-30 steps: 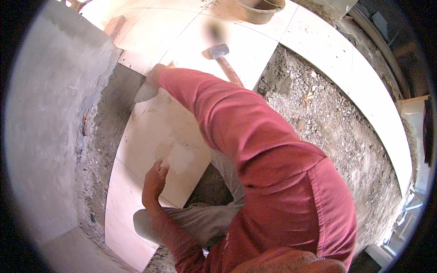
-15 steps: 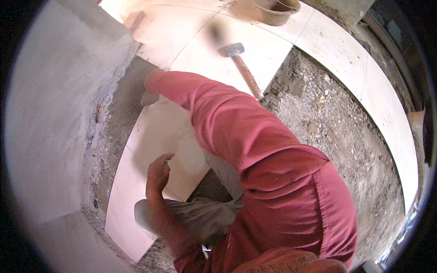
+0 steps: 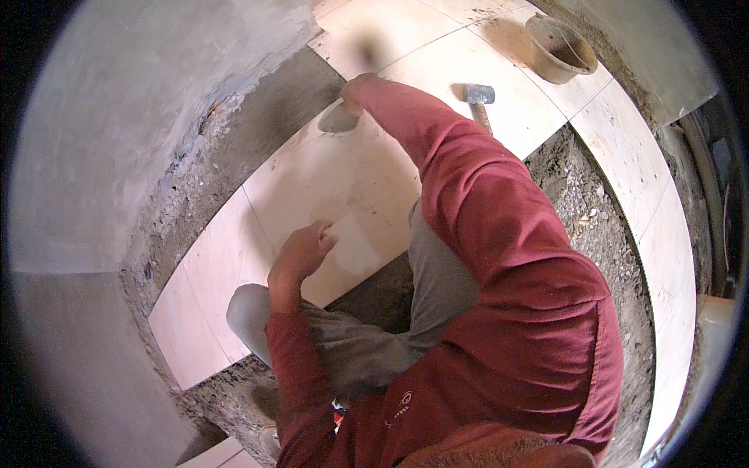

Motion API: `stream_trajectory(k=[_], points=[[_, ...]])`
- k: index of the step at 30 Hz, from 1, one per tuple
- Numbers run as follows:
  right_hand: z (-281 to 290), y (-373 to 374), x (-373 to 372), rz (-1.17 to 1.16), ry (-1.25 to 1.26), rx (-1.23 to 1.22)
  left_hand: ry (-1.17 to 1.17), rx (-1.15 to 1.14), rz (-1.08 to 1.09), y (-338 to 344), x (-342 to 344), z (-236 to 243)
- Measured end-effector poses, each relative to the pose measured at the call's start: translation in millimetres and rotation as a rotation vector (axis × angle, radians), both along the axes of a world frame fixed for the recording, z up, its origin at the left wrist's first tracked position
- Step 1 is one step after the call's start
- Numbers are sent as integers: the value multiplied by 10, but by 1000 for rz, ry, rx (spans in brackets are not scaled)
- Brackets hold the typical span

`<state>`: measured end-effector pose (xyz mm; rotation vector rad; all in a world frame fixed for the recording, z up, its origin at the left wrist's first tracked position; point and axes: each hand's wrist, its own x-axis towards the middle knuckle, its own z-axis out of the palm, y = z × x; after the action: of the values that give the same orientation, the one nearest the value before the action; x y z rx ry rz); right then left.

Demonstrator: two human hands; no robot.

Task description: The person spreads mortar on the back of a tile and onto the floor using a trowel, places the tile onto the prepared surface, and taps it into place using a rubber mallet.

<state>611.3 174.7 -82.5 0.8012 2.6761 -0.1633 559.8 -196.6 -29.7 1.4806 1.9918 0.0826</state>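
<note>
My right hand (image 3: pixel 360 92) is reaching far forward, its fingers closed on what looks like a trowel (image 3: pixel 339 119). The grey rounded blade is over the far edge of a cream floor tile (image 3: pixel 351 168), next to bare grey mortar (image 3: pixel 292 93); the handle is hidden in the hand. Over the near part of the same tile, my left hand (image 3: pixel 303 251) hovers with loosely bent fingers apart and nothing in them. A mallet (image 3: pixel 478 95) with a grey head and a reddish-brown handle lies on the tiles beyond my right forearm, which covers part of its handle.
A round mortar-stained bucket (image 3: pixel 558 51) stands on the tiles at the far right. Rough gravelly ground (image 3: pixel 593 210) lies right of my body, bordered by a curving tile strip (image 3: pixel 672 288). A grey plastered wall (image 3: pixel 101 156) rises on the left. My bent knee (image 3: pixel 253 316) is close to my left hand.
The view has shifted, so the tiles, mallet and bucket appear farther right. My left hand's fingers have changed their bend a little. My right hand is still at the tile's far edge with the trowel.
</note>
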Motion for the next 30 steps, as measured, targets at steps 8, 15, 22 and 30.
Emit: stream_trajectory(k=[8, 15, 22, 30], points=[[4, -147, 67, 63, 6, 15, 4, 2, -64, 131, -41, -222], [-87, -18, -30, 80, -69, -21, -8, -28, -34, 245, 70, -132], [-61, -12, -20, 81, -102, -33, 14, -3, -52, 213, 76, -116], [57, -133, 17, 71, -140, -18, 25, -18, -34, 214, 85, -63]])
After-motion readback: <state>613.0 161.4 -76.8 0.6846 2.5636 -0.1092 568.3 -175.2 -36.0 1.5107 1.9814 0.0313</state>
